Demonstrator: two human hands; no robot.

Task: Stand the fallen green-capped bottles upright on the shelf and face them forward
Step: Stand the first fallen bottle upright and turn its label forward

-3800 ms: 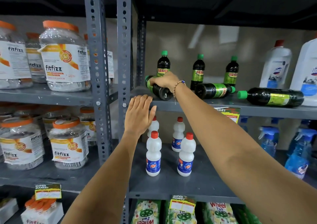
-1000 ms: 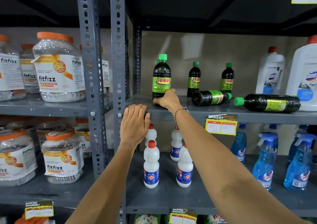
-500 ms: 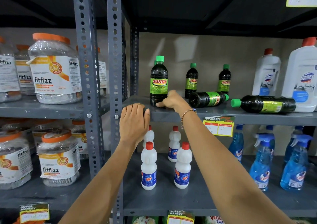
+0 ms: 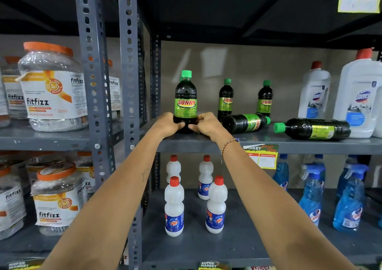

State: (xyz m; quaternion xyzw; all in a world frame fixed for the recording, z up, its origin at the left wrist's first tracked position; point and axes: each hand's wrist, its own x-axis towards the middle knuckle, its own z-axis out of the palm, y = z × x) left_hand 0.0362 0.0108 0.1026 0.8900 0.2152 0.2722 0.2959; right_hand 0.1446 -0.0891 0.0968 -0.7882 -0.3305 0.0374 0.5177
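Note:
A dark green-capped Sunny bottle [image 4: 185, 100] stands upright at the front left of the grey shelf [image 4: 289, 144], its label facing me. My left hand [image 4: 166, 125] and my right hand [image 4: 206, 125] both grip its base, one on each side. Behind it two more Sunny bottles stand upright, one in the middle [image 4: 225, 99] and one further right [image 4: 265, 98]. Two bottles lie on their sides: one [image 4: 245, 123] just right of my right hand, cap pointing right, and a longer one [image 4: 313, 129] further right, cap pointing left.
White Domex bottles [image 4: 359, 96] stand at the shelf's right end. Below are white red-capped bottles [image 4: 174, 205] and blue spray bottles [image 4: 349, 199]. Fitfizz jars [image 4: 51, 87] fill the left rack, beyond grey perforated uprights [image 4: 129, 83]. A price tag [image 4: 261, 156] hangs on the shelf edge.
My left hand rose from the shelf edge onto the upright bottle's base. My right hand shifted to grip the base from the right. The bottle's label now faces forward.

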